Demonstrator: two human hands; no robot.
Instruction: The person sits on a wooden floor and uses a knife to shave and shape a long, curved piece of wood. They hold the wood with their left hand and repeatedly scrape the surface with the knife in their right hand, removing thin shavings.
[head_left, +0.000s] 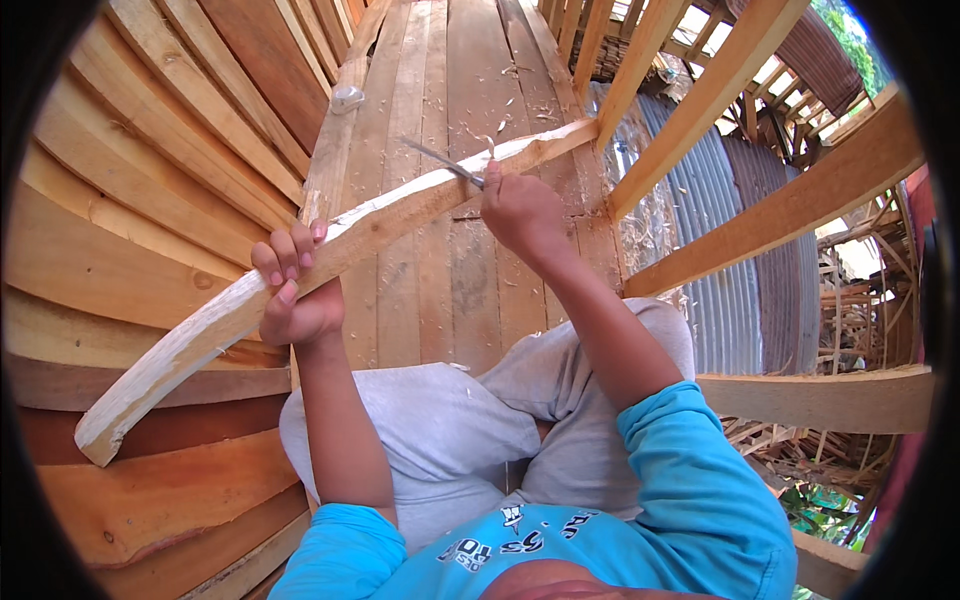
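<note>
A long squared wooden beam (400, 220) lies slantwise across in front of me, its near left end raised and its far right end by the railing. Its upper face is pale and freshly shaved. My left hand (300, 285) is closed round the beam left of its middle. In my right hand (522, 210) is a knife (445, 162), gripped by its handle, which the fist hides. The blade points left and lies across the beam's pale face. A thin curled shaving (490, 146) stands up beside my right thumb.
Shavings are scattered over the plank floor (480, 90). A small clear container (346, 99) sits by the plank wall (150, 200) on the left. A wooden railing (700, 110) runs along the right, with corrugated metal sheets (730, 200) beyond it. My crossed legs (430, 420) are close below the beam.
</note>
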